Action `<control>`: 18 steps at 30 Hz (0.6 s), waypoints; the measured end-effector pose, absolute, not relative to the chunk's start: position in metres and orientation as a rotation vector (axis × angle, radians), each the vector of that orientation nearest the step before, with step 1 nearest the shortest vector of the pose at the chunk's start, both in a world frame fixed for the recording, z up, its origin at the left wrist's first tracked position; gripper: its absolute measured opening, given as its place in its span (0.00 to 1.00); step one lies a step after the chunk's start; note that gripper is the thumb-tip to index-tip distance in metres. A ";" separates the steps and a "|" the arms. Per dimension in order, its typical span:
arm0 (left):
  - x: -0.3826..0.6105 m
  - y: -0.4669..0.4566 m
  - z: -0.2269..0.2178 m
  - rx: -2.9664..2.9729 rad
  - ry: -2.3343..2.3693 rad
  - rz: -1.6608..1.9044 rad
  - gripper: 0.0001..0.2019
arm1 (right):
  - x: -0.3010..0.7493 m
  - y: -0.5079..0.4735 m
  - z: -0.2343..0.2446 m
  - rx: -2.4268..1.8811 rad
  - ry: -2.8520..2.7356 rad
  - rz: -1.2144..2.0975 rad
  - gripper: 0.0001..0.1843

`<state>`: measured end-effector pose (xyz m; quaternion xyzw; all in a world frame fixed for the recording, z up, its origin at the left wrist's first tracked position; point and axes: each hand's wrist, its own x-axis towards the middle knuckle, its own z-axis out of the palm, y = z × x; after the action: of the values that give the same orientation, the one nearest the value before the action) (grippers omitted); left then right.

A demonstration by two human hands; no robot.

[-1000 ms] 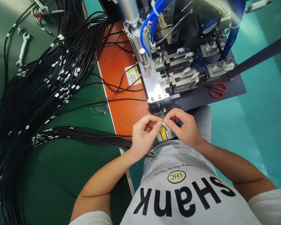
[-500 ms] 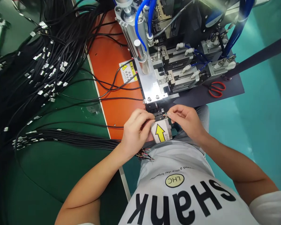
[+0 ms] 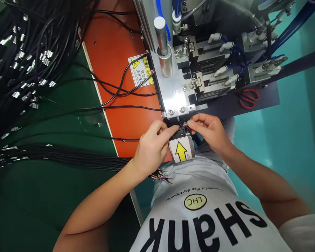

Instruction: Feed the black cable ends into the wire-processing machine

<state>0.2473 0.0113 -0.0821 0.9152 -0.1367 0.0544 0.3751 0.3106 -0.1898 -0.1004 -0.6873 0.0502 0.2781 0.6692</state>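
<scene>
My left hand [image 3: 151, 148] is closed in a pinch at the black slot [image 3: 179, 131] at the front of a metal machine [image 3: 173, 91]. My right hand [image 3: 210, 131] pinches thin coloured wire ends [image 3: 185, 124] at the same slot from the right. A bundle of black cables [image 3: 68, 155] runs under my left wrist, and its stripped coloured ends [image 3: 160, 175] stick out below that hand. A white plate with a yellow arrow [image 3: 182, 150] sits just below the slot, between my hands.
A big heap of black cables with metal clips [image 3: 23, 63] covers the green table at the left. An orange mat [image 3: 115, 70] with a yellow warning label [image 3: 141, 70] lies beside the machine. Red scissors [image 3: 248, 99] rest on a dark plate at the right.
Both hands have moved up from in front of the arrow plate to the machine's slot. The view has shifted closer to the machine.
</scene>
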 end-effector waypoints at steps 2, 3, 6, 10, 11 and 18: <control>0.248 0.011 -0.082 2.354 -0.356 0.134 0.16 | 0.311 -0.190 -0.101 -1.547 0.121 0.632 0.10; 0.248 0.011 -0.082 2.362 -0.359 0.135 0.16 | 0.311 -0.190 -0.101 -1.545 0.124 0.636 0.11; 0.248 0.010 -0.083 2.394 -0.364 0.141 0.15 | 0.311 -0.191 -0.103 -1.543 0.130 0.640 0.11; 0.247 0.008 -0.083 2.426 -0.362 0.131 0.15 | 0.311 -0.192 -0.104 -1.551 0.117 0.628 0.11; 0.247 0.008 -0.083 2.434 -0.360 0.124 0.15 | 0.311 -0.192 -0.103 -1.556 0.110 0.628 0.11; 0.249 0.007 -0.080 2.515 -0.416 0.060 0.16 | 0.312 -0.189 -0.100 -1.579 0.091 0.642 0.15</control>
<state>0.2494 0.0071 -0.0802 0.9435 -0.1562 0.0226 0.2913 0.3125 -0.1892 -0.0998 -0.6969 0.0401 0.2836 0.6575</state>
